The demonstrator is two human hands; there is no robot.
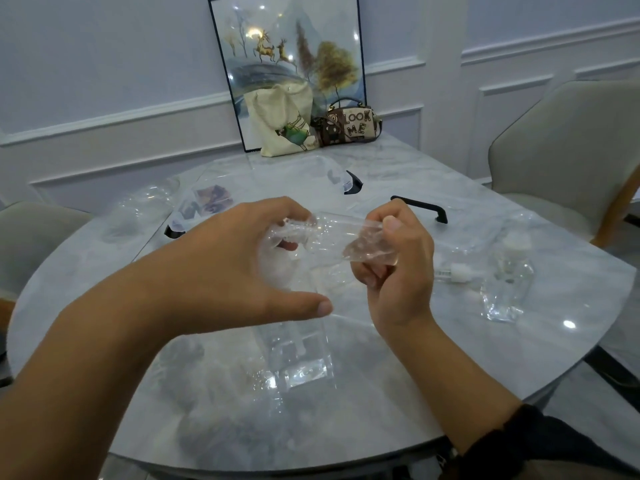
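Both my hands hold a small clear plastic piece (pixel 329 237), a crinkled transparent wrapper or tube, above the marble table (pixel 433 368). My left hand (pixel 228 261) grips its left end with curled fingers, thumb stretched out below. My right hand (pixel 398 268) pinches its right end between thumb and fingers. Under the hands a clear square bottle (pixel 298 355) lies on the table.
A clear bottle with a white cap (pixel 509 275) and a pump head (pixel 457 273) lie at right. Clear plastic bags with black handles (pixel 420 207) are spread across the middle. A tote bag (pixel 280 123), a handbag (pixel 349 126) and a framed picture (pixel 287 46) stand behind. Chairs flank the table.
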